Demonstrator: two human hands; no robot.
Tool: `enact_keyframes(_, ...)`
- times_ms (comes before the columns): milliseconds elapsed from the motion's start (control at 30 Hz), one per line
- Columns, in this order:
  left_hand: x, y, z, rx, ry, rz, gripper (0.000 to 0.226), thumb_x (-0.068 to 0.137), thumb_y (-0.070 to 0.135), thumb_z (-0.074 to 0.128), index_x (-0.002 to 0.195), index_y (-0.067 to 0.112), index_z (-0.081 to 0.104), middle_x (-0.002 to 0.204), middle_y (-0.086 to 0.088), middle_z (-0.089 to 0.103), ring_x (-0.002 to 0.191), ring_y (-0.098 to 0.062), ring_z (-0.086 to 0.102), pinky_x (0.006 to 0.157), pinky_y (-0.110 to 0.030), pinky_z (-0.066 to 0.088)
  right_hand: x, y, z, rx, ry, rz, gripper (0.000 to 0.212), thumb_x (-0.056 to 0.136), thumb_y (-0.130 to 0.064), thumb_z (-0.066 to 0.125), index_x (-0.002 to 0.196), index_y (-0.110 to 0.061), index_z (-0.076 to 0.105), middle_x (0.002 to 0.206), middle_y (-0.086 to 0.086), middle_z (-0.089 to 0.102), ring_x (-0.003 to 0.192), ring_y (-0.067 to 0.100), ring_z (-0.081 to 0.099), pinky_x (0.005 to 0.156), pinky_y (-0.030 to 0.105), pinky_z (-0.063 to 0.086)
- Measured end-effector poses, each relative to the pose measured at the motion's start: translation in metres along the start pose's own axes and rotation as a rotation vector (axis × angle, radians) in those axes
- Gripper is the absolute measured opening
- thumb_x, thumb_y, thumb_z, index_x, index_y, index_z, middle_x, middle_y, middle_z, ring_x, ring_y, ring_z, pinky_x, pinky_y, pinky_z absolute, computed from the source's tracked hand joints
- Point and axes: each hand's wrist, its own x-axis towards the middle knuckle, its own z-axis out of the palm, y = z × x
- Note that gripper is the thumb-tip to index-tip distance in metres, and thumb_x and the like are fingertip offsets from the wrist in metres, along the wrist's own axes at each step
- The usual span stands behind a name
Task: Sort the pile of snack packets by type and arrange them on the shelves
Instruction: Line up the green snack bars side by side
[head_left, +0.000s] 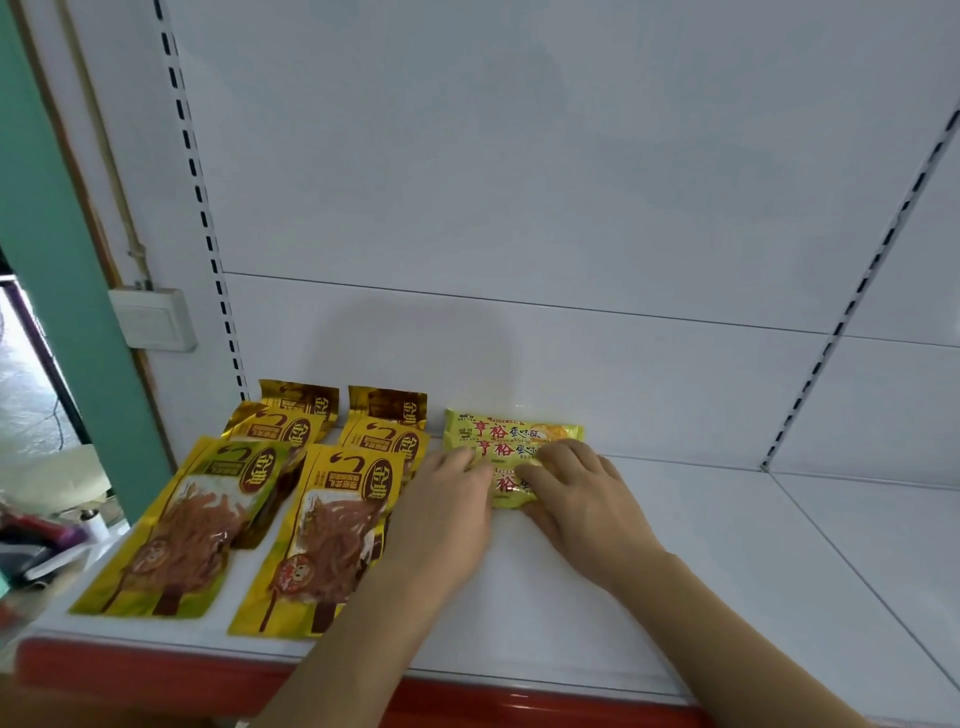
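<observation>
Several gold packets (332, 535) with brown dried snack lie in two overlapping rows on the left of the white shelf (675, 571). To their right, a small row of yellow packets (511, 434) with red characters overlaps toward me. My left hand (441, 514) lies on the left edge of the nearest yellow packet, fingers fairly straight. My right hand (576, 493) covers its right side, the thumb under the near edge and the fingers bent over the top. Most of that nearest packet is hidden by my hands.
The shelf has a red front edge (156, 680) and a white back panel with slotted uprights (852, 306). A white wall switch (153, 319) and a teal wall stand at the left. Blurred clutter lies low at the far left.
</observation>
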Motion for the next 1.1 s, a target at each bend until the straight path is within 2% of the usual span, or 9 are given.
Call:
enact_keyframes(100,0.001,-0.002,0.006,0.041,-0.003,-0.018,0.039,0.106,0.021,0.047,0.144,0.023,0.054,0.141,0.004,0.054,0.131,-0.023,0.045,0.104,-0.034,0.040,0.005,0.000,0.004,-0.001,-0.044,0.036,0.032,0.083,-0.038,0.072,0.109,-0.023,0.064,0.128,0.008,0.062,0.127,0.035,0.054,0.098,0.046,0.050)
enact_keyframes(233,0.002,-0.002,0.006,0.069,-0.007,-0.041,0.039,0.106,0.022,0.047,0.145,0.024,0.052,0.139,0.003,0.055,0.131,-0.024,0.044,0.104,-0.033,0.041,0.006,-0.003,0.004,-0.007,-0.083,0.046,0.033,0.082,-0.035,0.075,0.110,-0.020,0.064,0.127,0.007,0.063,0.128,0.035,0.054,0.100,0.046,0.050)
enact_keyframes(333,0.000,-0.004,0.007,0.050,-0.001,-0.041,0.038,0.104,0.024,0.052,0.142,0.020,0.056,0.135,-0.001,0.058,0.128,-0.026,0.048,0.103,-0.036,0.044,0.001,-0.003,-0.001,-0.002,-0.100,0.074,0.040,0.087,-0.037,0.067,0.123,-0.021,0.062,0.134,0.009,0.060,0.132,0.035,0.051,0.103,0.047,0.048)
enact_keyframes(467,0.001,-0.004,0.005,0.052,0.097,-0.025,0.038,0.092,0.028,0.073,0.125,0.010,0.070,0.121,-0.012,0.068,0.115,-0.034,0.061,0.094,-0.045,0.054,-0.008,-0.005,-0.022,-0.001,-0.052,0.194,0.049,0.096,-0.046,0.043,0.135,-0.019,0.057,0.139,0.010,0.057,0.137,0.034,0.047,0.106,0.049,0.046)
enact_keyframes(567,0.002,0.012,0.000,0.012,0.118,-0.022,0.048,0.097,0.036,0.063,0.138,0.010,0.061,0.137,-0.013,0.062,0.132,-0.035,0.052,0.108,-0.051,0.047,-0.021,-0.004,-0.044,-0.047,-0.039,0.294,0.061,0.100,-0.053,0.030,0.139,-0.013,0.055,0.145,0.014,0.053,0.141,0.035,0.043,0.110,0.051,0.042)
enact_keyframes(733,0.001,0.067,0.002,-0.046,0.144,0.101,0.054,0.100,0.040,0.055,0.145,0.009,0.053,0.147,-0.015,0.055,0.142,-0.039,0.044,0.117,-0.055,0.037,-0.069,0.005,-0.079,-0.181,-0.142,0.466,0.072,0.100,-0.062,0.021,0.152,-0.015,0.039,0.159,0.015,0.034,0.151,0.034,0.024,0.118,0.054,0.030)
enact_keyframes(867,-0.007,0.130,0.008,-0.031,0.040,0.167,0.064,0.106,0.050,0.033,0.161,0.017,0.027,0.168,-0.009,0.027,0.157,-0.032,0.015,0.127,-0.049,0.014,-0.120,0.027,-0.113,-0.202,-0.243,0.578,0.080,0.097,-0.069,0.009,0.159,-0.021,0.017,0.168,0.010,0.008,0.155,0.029,-0.001,0.125,0.049,0.009)
enact_keyframes(967,-0.015,0.189,0.012,-0.044,0.005,0.234,0.066,0.107,0.052,0.025,0.164,0.020,0.015,0.172,-0.006,0.014,0.159,-0.029,0.003,0.128,-0.044,0.005,-0.168,0.053,-0.143,-0.185,-0.221,0.666,0.080,0.096,-0.069,0.010,0.158,-0.022,0.023,0.167,0.009,0.015,0.155,0.028,0.003,0.125,0.047,0.011)
enact_keyframes(1100,-0.020,0.280,0.028,-0.096,-0.019,0.306,0.067,0.106,0.054,0.027,0.163,0.019,0.019,0.171,-0.006,0.018,0.159,-0.027,0.008,0.129,-0.042,0.009,-0.241,0.101,-0.185,-0.179,-0.260,0.759,0.074,0.098,-0.068,0.010,0.158,-0.025,0.019,0.168,0.005,0.009,0.155,0.025,-0.004,0.125,0.044,0.004)
